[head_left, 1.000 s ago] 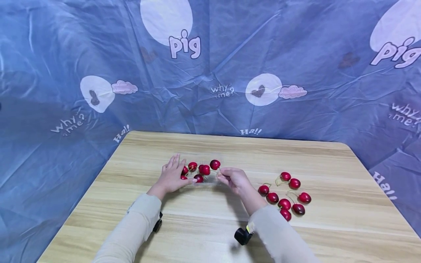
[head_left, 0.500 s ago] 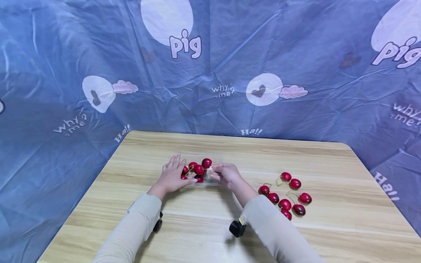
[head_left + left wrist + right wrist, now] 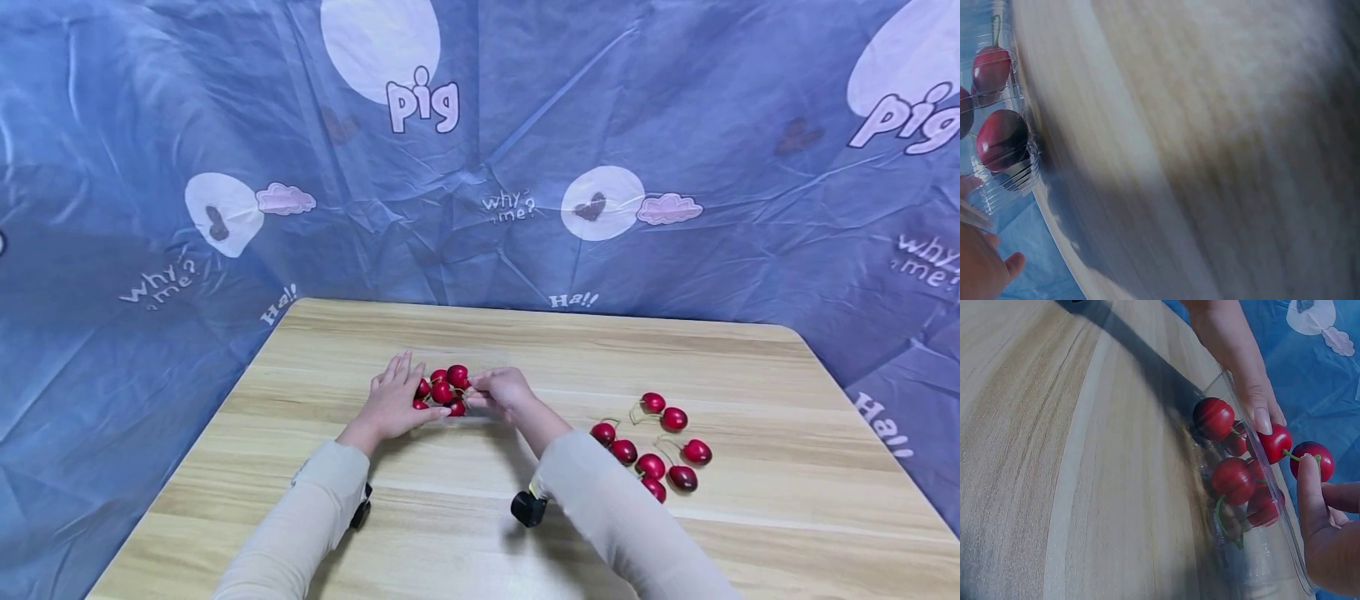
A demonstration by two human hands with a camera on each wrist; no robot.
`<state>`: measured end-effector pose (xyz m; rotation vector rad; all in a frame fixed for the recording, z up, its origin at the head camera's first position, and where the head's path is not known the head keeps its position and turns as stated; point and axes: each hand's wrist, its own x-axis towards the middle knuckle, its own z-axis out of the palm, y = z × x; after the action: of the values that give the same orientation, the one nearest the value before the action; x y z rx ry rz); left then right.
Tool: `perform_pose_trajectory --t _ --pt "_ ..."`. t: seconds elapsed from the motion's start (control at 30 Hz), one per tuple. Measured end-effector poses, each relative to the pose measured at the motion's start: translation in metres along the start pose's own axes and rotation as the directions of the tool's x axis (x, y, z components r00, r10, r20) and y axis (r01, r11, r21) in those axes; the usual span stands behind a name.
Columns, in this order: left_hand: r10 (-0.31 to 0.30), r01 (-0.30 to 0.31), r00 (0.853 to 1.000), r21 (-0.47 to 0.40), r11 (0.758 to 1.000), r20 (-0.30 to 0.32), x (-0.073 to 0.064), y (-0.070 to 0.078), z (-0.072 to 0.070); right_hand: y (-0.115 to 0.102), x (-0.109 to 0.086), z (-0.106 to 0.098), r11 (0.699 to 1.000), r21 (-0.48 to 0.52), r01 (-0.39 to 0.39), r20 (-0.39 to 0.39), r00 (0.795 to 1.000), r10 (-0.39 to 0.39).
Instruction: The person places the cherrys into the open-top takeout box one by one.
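Observation:
A clear plastic box (image 3: 1261, 565) lies on the table with several red cherries (image 3: 1233, 481) inside, some on green stems. My left hand (image 3: 386, 408) rests across the box's left end, fingers spread toward the far side and thumb along the near side. Over the box, my right hand (image 3: 504, 390) pinches the green stem (image 3: 1293, 455) of a pair of cherries (image 3: 1275, 442) between thumb and forefinger. This pair shows at the rim, beside the left thumb, in the right wrist view. Only some fingers (image 3: 1013, 265) appear in the left wrist view, at the lower left.
Several more cherries (image 3: 650, 467) with stems lie loose on the wooden table (image 3: 450, 533), right of the right forearm. A blue printed cloth (image 3: 450, 250) hangs behind the table's far edge. Each wrist carries a small black camera (image 3: 528, 508).
My right hand has moved left over the box, carrying the pinched cherries from its right end toward the other cherries. My left hand has stayed in place.

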<state>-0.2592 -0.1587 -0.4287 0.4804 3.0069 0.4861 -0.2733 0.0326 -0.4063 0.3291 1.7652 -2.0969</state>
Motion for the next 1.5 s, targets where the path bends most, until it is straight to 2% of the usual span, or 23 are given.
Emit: perform_pose_trajectory --t 0.37,0.93,1.33,1.5 --pt "0.002 -0.002 1.0 0.009 1.0 -0.007 0.0 -0.001 0.001 0.002 0.009 0.008 0.996 -0.077 -0.042 -0.018 0.999 0.04" --pt "-0.013 0.013 1.0 0.006 1.0 -0.003 0.0 0.0 0.0 0.004 0.012 0.015 0.984 -0.178 -0.029 -0.038 0.999 0.023" --pt "-0.01 0.01 1.0 0.001 1.0 0.002 -0.001 0.001 -0.001 -0.002 0.008 0.011 0.975 -0.22 -0.044 -0.018 0.999 0.042" --pt "-0.01 0.01 1.0 -0.007 1.0 0.001 0.0 0.0 0.001 -0.005 0.004 0.006 0.973 -0.227 -0.027 0.003 1.0 0.029"
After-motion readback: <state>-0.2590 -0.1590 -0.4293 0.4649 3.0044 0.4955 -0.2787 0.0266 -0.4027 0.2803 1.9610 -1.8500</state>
